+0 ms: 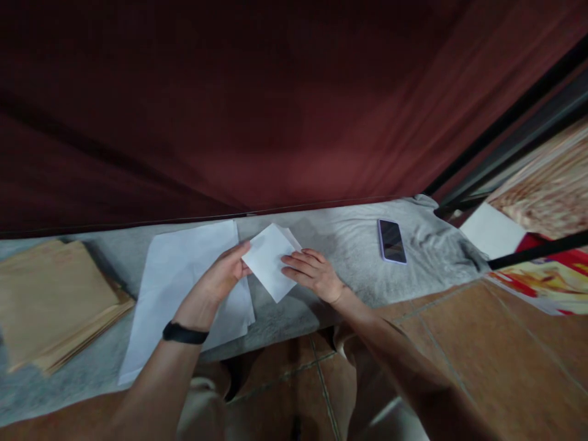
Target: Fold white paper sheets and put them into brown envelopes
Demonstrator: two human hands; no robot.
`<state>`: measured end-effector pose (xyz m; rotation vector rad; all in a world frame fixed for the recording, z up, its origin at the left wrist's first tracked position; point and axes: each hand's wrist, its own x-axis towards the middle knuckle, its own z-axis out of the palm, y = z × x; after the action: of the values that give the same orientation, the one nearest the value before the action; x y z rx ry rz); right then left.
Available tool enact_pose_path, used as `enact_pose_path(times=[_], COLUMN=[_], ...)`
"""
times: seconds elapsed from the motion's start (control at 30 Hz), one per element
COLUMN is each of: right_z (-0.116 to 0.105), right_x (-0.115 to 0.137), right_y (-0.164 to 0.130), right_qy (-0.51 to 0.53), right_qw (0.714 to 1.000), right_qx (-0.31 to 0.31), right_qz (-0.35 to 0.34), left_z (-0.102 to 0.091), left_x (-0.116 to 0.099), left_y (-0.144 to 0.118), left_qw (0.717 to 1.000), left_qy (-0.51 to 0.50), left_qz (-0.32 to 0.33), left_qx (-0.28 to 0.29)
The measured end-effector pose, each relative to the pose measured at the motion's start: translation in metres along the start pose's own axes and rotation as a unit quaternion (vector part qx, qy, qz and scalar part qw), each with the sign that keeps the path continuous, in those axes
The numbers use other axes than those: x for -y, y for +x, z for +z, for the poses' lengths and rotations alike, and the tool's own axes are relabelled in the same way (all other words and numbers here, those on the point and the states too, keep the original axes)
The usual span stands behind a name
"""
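A small folded piece of white paper [269, 260] is held between my two hands above the grey cloth, turned so that one corner points toward me. My left hand [226, 269] grips its left corner, thumb on top and fingers underneath. On the right side, my right hand [316, 275] lies with its fingers over the paper's face and edge; its thumb is hidden. Under and beside my left wrist, which wears a black band, lies a stack of large white paper sheets [184, 269].
Brown kraft paper envelopes or sheets [55, 300] are piled at the left on the grey cloth [285, 324]. A phone [392, 241] in a purple case lies to the right. Behind hangs a dark red curtain [275, 122]. Black bars and colourful printed packaging [546, 282] are at far right.
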<state>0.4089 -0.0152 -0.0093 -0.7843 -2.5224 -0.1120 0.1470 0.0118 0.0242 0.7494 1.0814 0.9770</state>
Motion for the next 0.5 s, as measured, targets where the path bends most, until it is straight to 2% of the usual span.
enact_pose_path(times=[0.1,0.23,0.3,0.4,0.5], right_z=[0.001,-0.004,-0.007,-0.009,-0.005], right_x=[-0.004,-0.022,-0.030,-0.032,-0.021], right_y=[0.002,0.003,0.002,-0.002,-0.008], right_qy=[0.000,-0.020,-0.038,-0.056,-0.055], right_qw=[0.998,0.979,0.967,0.965,0.980], right_qx=[-0.010,-0.065,-0.095,-0.102,-0.047], right_qz=[0.059,0.192,0.235,0.235,0.187], left_z=[-0.002,0.012,0.024,0.037,0.041], left_x=[0.007,0.015,0.018,0.025,0.035], left_y=[0.000,-0.001,-0.004,-0.010,-0.017], left_qw=[0.998,0.994,0.991,0.987,0.989], left_qy=[0.056,0.019,-0.003,-0.035,-0.048], left_qz=[-0.004,0.083,0.111,0.120,0.091], left_qx=[-0.007,-0.065,-0.079,-0.097,-0.110])
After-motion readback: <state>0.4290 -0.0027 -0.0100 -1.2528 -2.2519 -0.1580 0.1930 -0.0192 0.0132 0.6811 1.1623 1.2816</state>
